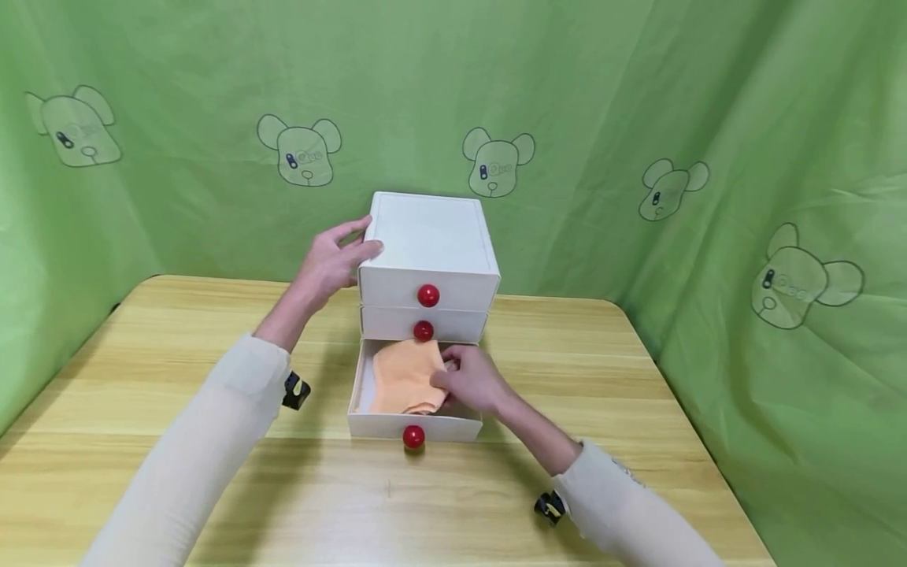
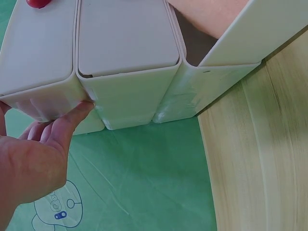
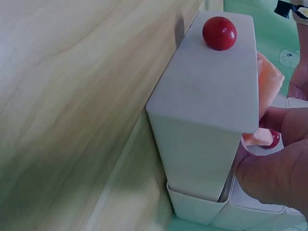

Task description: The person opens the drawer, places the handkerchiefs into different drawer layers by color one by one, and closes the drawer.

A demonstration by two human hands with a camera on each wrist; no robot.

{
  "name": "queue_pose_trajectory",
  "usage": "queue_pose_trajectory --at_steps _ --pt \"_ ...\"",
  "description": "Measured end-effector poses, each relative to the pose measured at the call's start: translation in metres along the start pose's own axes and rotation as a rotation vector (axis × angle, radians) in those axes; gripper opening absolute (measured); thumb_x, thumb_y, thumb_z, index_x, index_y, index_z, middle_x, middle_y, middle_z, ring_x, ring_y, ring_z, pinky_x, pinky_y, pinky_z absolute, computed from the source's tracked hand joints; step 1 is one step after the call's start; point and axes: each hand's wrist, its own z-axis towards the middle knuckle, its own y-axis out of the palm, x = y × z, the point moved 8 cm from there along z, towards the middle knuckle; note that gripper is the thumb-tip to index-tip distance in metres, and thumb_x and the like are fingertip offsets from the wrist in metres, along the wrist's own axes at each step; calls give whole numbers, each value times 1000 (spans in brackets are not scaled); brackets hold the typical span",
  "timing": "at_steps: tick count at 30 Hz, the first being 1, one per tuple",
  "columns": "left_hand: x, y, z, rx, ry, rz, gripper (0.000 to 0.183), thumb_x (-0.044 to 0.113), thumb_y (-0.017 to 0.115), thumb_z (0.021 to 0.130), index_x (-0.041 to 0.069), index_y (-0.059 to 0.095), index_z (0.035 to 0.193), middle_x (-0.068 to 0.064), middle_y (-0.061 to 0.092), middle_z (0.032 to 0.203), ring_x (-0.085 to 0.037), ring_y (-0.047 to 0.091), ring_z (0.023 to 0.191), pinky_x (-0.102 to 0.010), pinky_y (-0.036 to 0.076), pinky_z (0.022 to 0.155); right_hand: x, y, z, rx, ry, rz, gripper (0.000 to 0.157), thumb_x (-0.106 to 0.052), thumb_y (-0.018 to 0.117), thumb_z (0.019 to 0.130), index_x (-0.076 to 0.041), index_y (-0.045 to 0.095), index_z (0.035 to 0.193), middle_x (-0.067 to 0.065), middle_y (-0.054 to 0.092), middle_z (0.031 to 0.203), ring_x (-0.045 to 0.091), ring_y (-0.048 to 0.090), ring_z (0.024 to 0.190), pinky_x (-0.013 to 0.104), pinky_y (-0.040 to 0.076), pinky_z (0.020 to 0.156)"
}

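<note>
A white three-tier drawer unit (image 1: 432,232) with red ball knobs stands on the table, its bottom drawer (image 1: 453,428) pulled out. An orange cloth (image 1: 407,374) lies in that drawer, folded over at its front end. My right hand (image 1: 471,380) reaches in over the drawer's right side and pinches the cloth's right edge. In the right wrist view the cloth (image 3: 268,84) shows beyond the drawer wall, partly hidden by the fingers. My left hand (image 1: 336,256) steadies the unit's upper left side, fingers extended along it. The left wrist view shows this hand (image 2: 38,163) touching the top tier's side.
The wooden table (image 1: 212,465) extends around the unit. Behind and beside it hangs a green curtain (image 1: 418,71) printed with bear heads. A black band piece (image 1: 295,390) sits by the left cuff, another black piece (image 1: 549,508) by the right cuff.
</note>
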Motion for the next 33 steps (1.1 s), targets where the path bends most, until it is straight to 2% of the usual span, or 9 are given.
queue_pose_trajectory --at_steps 6,8,13,21,29,33 --pt "0 0 -2 -2 -4 -5 67 32 70 96 31 39 156 0 34 165 -21 49 141 -30 58 84 1 -11 0 63 16 -207 40 -10 71 87 5 63 123 9 71 85 15 68 63 28 57 55" --pt "0 -1 -3 0 -3 1 67 33 70 96 31 39 156 0 34 165 -20 50 140 -28 57 81 1 -12 0 61 27 -239 40 -10 71 87 4 63 123 8 71 84 15 68 62 28 57 54" --pt "0 -1 -2 2 3 0 67 33 70 96 31 39 156 0 34 165 -20 50 140 -27 57 79 -1 -13 -3 37 36 -255 39 -8 68 88 4 61 125 9 71 80 20 68 56 31 57 49" --pt "1 -2 0 4 8 5 67 33 70 96 30 39 155 1 35 165 -20 50 140 -28 57 79 -9 -20 -6 52 11 -302 44 -12 75 87 2 57 125 13 68 87 27 70 66 29 56 50" --pt "1 -1 -1 1 7 6 66 33 70 96 31 39 155 2 34 165 -19 49 140 -28 57 80 -12 -22 -10 47 -17 -332 51 -13 76 86 4 55 130 9 68 85 17 64 63 28 53 57" --pt "1 -1 -1 -2 7 3 67 33 70 96 31 39 155 2 34 165 -20 49 141 -30 58 82 -14 -20 -14 20 -11 -287 53 -15 75 88 3 54 134 10 68 86 19 65 65 29 53 57"
